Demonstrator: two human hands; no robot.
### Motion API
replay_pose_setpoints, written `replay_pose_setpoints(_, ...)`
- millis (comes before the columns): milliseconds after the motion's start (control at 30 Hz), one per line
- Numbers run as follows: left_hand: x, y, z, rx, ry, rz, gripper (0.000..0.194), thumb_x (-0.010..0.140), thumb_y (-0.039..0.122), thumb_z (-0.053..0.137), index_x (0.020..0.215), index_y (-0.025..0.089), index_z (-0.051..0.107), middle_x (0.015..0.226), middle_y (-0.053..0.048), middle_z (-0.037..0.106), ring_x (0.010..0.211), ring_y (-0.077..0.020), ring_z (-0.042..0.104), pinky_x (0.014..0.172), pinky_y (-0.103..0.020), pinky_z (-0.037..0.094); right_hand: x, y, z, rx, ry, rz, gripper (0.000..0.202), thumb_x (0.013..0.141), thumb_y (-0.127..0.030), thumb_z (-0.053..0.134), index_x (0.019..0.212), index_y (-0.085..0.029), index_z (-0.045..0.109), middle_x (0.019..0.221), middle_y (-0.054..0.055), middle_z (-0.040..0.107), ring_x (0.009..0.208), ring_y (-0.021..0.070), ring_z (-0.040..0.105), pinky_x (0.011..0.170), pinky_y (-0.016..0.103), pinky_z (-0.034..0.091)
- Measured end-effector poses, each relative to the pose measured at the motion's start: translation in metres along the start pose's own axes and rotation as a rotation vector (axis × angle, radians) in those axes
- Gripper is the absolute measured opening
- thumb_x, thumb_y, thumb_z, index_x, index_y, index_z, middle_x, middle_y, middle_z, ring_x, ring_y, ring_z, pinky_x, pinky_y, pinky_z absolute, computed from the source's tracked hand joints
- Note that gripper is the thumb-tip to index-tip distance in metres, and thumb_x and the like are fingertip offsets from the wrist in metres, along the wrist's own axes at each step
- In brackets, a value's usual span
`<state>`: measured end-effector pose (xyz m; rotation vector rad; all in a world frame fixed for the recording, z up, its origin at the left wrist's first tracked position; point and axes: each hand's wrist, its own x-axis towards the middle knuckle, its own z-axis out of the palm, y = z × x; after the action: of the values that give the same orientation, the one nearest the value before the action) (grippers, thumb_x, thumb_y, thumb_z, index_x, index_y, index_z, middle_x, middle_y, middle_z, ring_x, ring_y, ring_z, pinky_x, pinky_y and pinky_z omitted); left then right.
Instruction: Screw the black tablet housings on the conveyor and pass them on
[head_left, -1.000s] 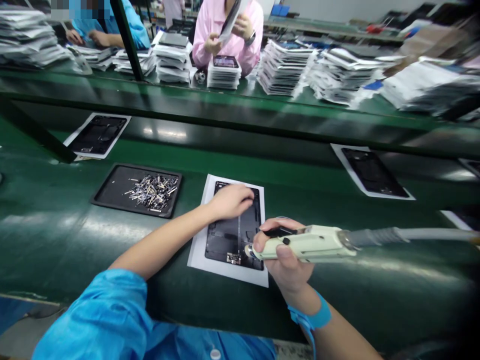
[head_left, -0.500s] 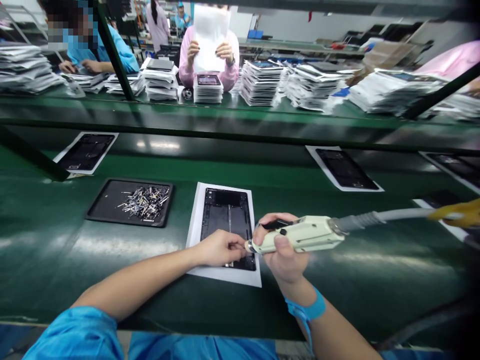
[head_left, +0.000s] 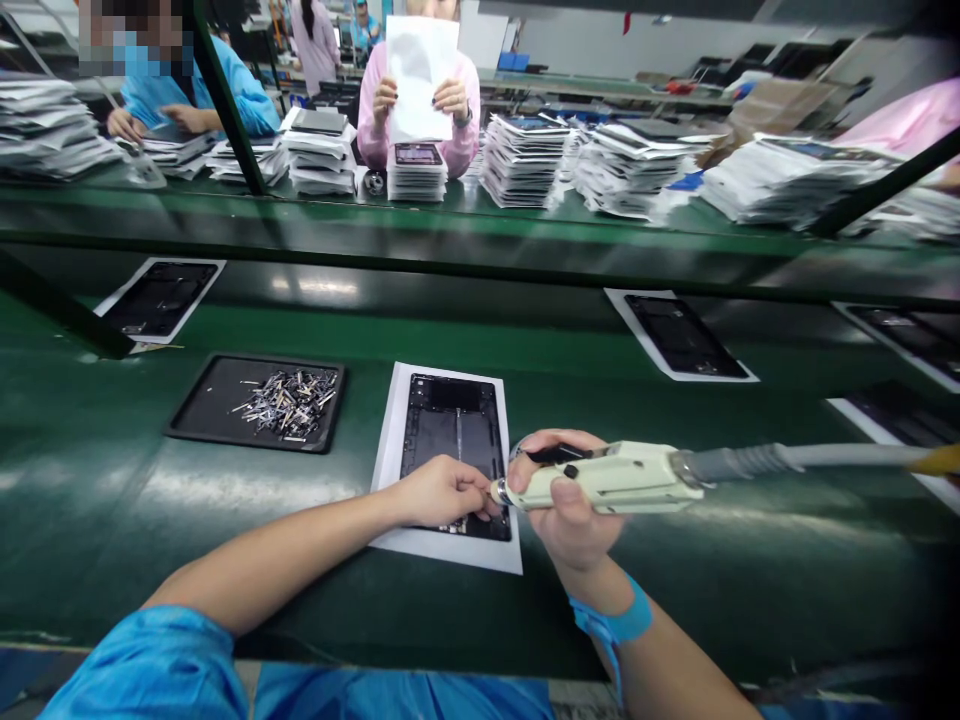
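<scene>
Tablet casing lay open side up on a white sheet, on the green bench in front of the person, its lower part beneath the left hand. That hand's fingers were curled in close together beside the tip of a pale handheld tool; whether they pinched anything could not be told. The right hand was wrapped round the tool's body, gripping it firmly, with the tip pointing left over the casing's right edge. A grey hose ran from the tool's back end towards the right, and a blue band circled the right wrist.

Left of the casing, well apart from it, sat a black tray with a heap of small parts, mostly in its right half. Across the bench, a person in pink held up a white paper in both hands.
</scene>
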<state>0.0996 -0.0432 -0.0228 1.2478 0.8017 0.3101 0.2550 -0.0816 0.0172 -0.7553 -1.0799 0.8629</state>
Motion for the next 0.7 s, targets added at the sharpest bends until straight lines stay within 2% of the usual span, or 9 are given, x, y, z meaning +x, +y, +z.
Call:
replay_pose_setpoints(233,0.0003,0.0075,0.0012,-0.064,-0.011,-0.048,0.019,0.078,0.016,0.055,0.079,0.015,0.074,0.085,-0.004,0.079,0.08,-0.0144,0.072,0.08,-0.028,0.056,-0.0017,0.0,-0.0017,-0.003,-0.028,-0.022,0.029,0.088,-0.038,0.072,0.113,-0.027,0.062,0.096,0.002,0.066,0.054,0.0126,0.065,0.045,0.029,0.056)
replay_pose_setpoints(500,0.0004,0.0074,0.0003,-0.048,-0.012,-0.053,0.021,0.079,0.018,0.056,0.084,0.014,0.076,0.089,-0.006,0.08,0.083,-0.0159,0.073,0.081,-0.03,0.056,-0.0042,0.0037,-0.0069,0.008,-0.035,-0.01,0.031,0.089,-0.038,0.07,0.116,-0.027,0.061,0.099,0.002,0.066,0.056,0.0132,0.066,0.048,0.03,0.056)
replay_pose_setpoints(700,0.0002,0.0065,-0.0005,-0.072,-0.009,-0.035,0.019,0.078,0.019,0.06,0.085,0.013,0.077,0.085,-0.004,0.079,0.079,-0.0125,0.071,0.075,-0.024,0.053,-0.0033,0.0038,-0.0064,0.0,-0.04,-0.033,0.03,0.089,-0.038,0.071,0.116,-0.027,0.063,0.099,0.002,0.066,0.055,0.0127,0.066,0.049,0.031,0.058)
